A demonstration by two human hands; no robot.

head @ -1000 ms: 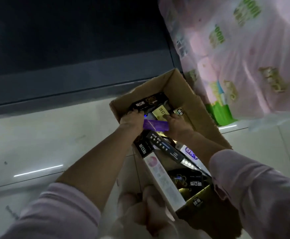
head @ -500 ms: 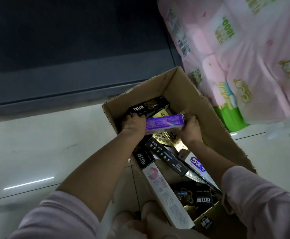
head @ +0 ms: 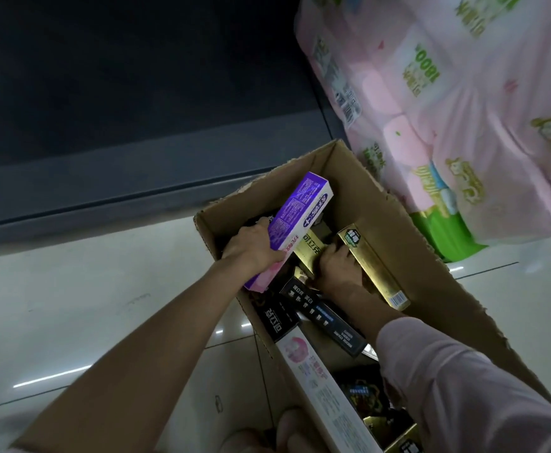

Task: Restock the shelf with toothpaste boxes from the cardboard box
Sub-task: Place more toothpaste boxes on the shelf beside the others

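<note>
1. Cardboard box [head: 408, 230] sits open on a pale tiled floor [head: 71, 305], directly in front of a dark shelf base [head: 120, 197]. A pink plastic-wrapped multipack [head: 464, 125] stands against the box's far right side.
2. Left hand [head: 251, 250]: fingers wrapped around the lower half of a purple toothpaste box [head: 297, 220]. The box is tilted, its far end raised above the carton's far left rim and its near pink end down inside the carton.
3. Right hand [head: 339, 269]: down inside the carton, fingers curled among the gold boxes. It touches a gold toothpaste box [head: 370, 266] that leans against the right inner wall, and a second gold box [head: 308, 250] just to its left. Whether it actually has hold of either one cannot be told; fingertips are hidden.
4. Remaining stock in the carton: black toothpaste boxes [head: 323, 317] lying crosswise in the middle, a long white-and-pink box [head: 320, 387] along the near left wall, more dark and gold packs at the near end, partly hidden by the right sleeve [head: 464, 387].
5. Both forearms reach from the lower edge of the view into the carton; sleeves are pale pink.
6. Lighting dim; print on the boxes not legible enough to record.
</note>
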